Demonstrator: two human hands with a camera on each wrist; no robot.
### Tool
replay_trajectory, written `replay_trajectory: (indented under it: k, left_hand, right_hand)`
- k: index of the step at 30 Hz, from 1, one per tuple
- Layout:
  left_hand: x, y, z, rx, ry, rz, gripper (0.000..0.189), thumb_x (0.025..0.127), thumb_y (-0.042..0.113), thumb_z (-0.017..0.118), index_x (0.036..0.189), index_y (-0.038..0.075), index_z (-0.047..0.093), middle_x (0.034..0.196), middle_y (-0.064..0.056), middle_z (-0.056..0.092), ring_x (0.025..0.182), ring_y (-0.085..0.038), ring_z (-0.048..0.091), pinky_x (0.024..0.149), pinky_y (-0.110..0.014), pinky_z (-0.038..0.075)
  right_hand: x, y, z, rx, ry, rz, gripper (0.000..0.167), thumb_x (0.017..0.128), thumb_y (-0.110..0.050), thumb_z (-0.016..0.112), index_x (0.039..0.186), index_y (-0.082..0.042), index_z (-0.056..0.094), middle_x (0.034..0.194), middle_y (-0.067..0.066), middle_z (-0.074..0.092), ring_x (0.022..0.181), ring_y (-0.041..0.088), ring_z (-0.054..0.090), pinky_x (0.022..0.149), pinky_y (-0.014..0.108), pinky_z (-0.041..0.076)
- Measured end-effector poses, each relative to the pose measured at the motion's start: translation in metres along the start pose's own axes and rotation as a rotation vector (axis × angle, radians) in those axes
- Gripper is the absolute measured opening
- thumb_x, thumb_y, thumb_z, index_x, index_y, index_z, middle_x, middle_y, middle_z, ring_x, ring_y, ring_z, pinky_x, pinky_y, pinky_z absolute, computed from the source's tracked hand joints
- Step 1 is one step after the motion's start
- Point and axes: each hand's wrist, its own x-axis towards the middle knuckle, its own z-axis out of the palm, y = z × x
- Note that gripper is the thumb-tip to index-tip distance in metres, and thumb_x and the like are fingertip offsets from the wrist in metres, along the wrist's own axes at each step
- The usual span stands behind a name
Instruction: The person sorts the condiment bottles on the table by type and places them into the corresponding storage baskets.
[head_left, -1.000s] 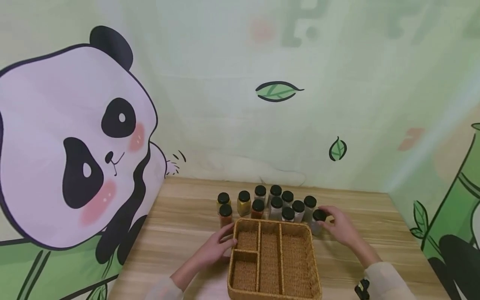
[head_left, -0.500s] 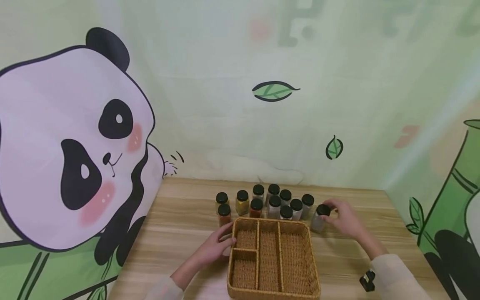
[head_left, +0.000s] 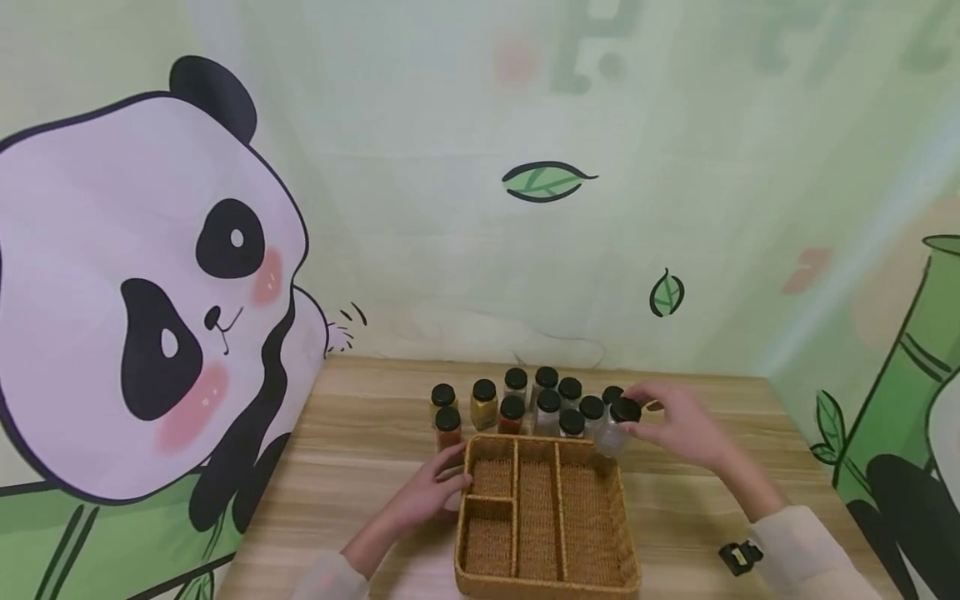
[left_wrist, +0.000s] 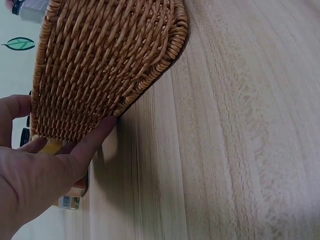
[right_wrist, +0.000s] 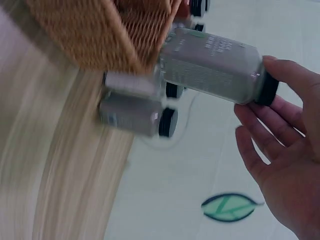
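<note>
A clear spice jar [head_left: 612,438] with a black lid hangs tilted from my right hand [head_left: 681,427], over the basket's far right corner. In the right wrist view, thumb and fingers pinch this jar [right_wrist: 215,67] by its lid, and its contents look greyish. The divided wicker basket [head_left: 551,587] sits in front of me, its compartments bare. My left hand [head_left: 426,498] holds its far left corner. The left wrist view shows one digit at the rim and another stretched along the foot of the woven wall [left_wrist: 95,70].
Several more black-lidded jars stand behind the basket, among them a yellow one [head_left: 483,408] and a red-orange one [head_left: 448,429]. A jar with grey contents [right_wrist: 132,115] stands near the basket. The wood-grain table [head_left: 360,425] ends at a panda-printed backdrop [head_left: 420,208].
My right hand first drew the jar rightward, away from the group, then lifted it and brought it left toward the basket's far right corner. My left hand stayed on the basket.
</note>
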Motion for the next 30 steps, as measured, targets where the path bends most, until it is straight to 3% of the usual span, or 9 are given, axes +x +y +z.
replay_trajectory:
  k: [5, 9, 16, 26, 30]
  left_hand:
    - [0.003, 0.002, 0.003, 0.009, 0.009, 0.023, 0.069, 0.107, 0.02, 0.063, 0.166, 0.007, 0.03, 0.166, -0.029, 0.032, 0.15, -0.059, 0.028, 0.094, -0.061, 0.06]
    - [0.004, 0.0, 0.003, 0.019, 0.016, 0.018, 0.068, 0.107, 0.018, 0.062, 0.166, 0.007, 0.03, 0.166, -0.029, 0.031, 0.15, -0.059, 0.028, 0.093, -0.061, 0.06]
    - [0.003, -0.001, 0.002, -0.006, 0.018, -0.01, 0.068, 0.106, 0.016, 0.062, 0.166, 0.009, 0.031, 0.167, -0.028, 0.029, 0.149, -0.059, 0.029, 0.086, -0.056, 0.064]
    - [0.001, 0.004, 0.002, -0.003, 0.005, 0.0, 0.07, 0.105, 0.014, 0.063, 0.166, 0.007, 0.03, 0.167, -0.03, 0.028, 0.149, -0.061, 0.027, 0.091, -0.059, 0.061]
    - [0.0, 0.005, 0.001, -0.003, 0.001, -0.004, 0.07, 0.105, 0.014, 0.064, 0.166, 0.007, 0.03, 0.167, -0.03, 0.028, 0.148, -0.062, 0.028, 0.09, -0.059, 0.062]
  right_hand:
    - [0.001, -0.006, 0.02, -0.015, -0.05, -0.054, 0.038, 0.091, -0.02, 0.086, 0.123, -0.007, 0.072, 0.113, 0.0, 0.074, 0.105, 0.024, 0.069, 0.093, 0.052, 0.059]
    - [-0.003, -0.004, 0.039, -0.003, -0.063, -0.04, 0.04, 0.091, -0.018, 0.086, 0.126, -0.005, 0.071, 0.12, 0.005, 0.073, 0.108, 0.028, 0.068, 0.092, 0.054, 0.059]
    - [-0.01, 0.004, 0.063, 0.036, -0.054, -0.023, 0.043, 0.091, -0.015, 0.086, 0.128, -0.002, 0.07, 0.121, 0.007, 0.073, 0.108, 0.028, 0.068, 0.094, 0.054, 0.059]
    - [-0.014, 0.006, 0.084, -0.002, -0.005, -0.089, 0.046, 0.086, -0.01, 0.088, 0.127, 0.001, 0.069, 0.121, 0.012, 0.073, 0.106, 0.031, 0.071, 0.091, 0.053, 0.062]
    - [-0.015, 0.006, 0.089, -0.023, -0.009, -0.077, 0.046, 0.086, -0.013, 0.088, 0.127, 0.0, 0.07, 0.125, 0.012, 0.073, 0.109, 0.03, 0.07, 0.094, 0.052, 0.061]
